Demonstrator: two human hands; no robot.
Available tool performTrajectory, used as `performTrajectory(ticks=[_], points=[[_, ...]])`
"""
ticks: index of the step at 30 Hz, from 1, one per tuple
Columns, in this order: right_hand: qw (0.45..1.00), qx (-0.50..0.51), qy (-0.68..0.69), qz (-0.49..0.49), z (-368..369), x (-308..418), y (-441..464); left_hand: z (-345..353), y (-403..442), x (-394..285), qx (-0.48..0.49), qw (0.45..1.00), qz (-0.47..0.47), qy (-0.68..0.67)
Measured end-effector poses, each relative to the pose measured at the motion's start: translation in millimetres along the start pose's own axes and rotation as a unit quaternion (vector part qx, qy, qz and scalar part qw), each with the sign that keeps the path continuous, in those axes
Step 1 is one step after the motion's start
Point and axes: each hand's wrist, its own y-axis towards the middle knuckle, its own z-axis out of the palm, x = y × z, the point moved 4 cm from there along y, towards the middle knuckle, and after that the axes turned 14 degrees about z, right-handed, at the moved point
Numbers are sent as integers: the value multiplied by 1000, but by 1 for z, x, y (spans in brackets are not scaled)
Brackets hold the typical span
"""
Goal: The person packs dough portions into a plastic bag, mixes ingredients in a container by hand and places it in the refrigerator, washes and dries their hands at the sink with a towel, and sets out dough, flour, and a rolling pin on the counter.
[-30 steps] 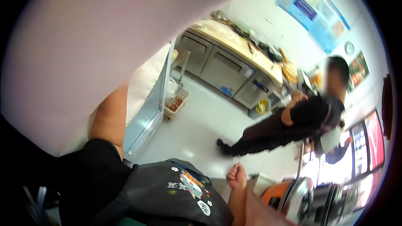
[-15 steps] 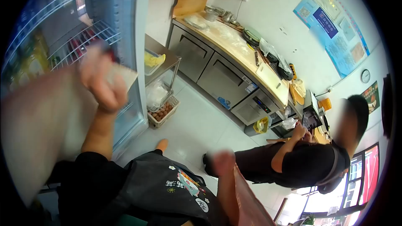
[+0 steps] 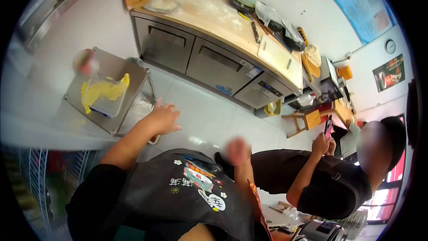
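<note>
the left hand (image 3: 162, 118) has spread fingers and looks without any object, apart from the right hand (image 3: 237, 151), whose closing i cannot tell through blur. a clear plastic box (image 3: 109, 107) with a crumpled yellow sheet (image 3: 107, 90) stands near the hand-side edge of a grey steel table (image 3: 118, 66), untouched; its handling seems not yet started.
</note>
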Motion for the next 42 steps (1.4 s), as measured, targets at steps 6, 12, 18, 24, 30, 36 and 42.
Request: performTrajectory(ticks=[6, 12, 18, 24, 30, 36, 42], points=[[998, 22, -40, -34, 26, 63, 27, 33, 86, 40, 23, 994, 66, -84], [996, -47, -81, -8, 42, 137, 79, 75, 213, 130, -148, 688, -63, -708], [980, -141, -115, 79, 65, 196, 139, 75, 373, 223, -347, 337, -250, -839], [972, -190, -97, 98, 78, 206, 196, 95, 534, 318, -398, 152, -276, -862], [969, -186, -102, 125, 98, 189, 248, 82, 557, 369, -442, 37, -225, -867], [954, -197, -219, 63, 174, 201, 305, 106, 542, 359, -469, -85, -153, -865], [960, -79, -266, -44, 229, 233, 352, 210, 430, 232, -374, -141, -281, -872]])
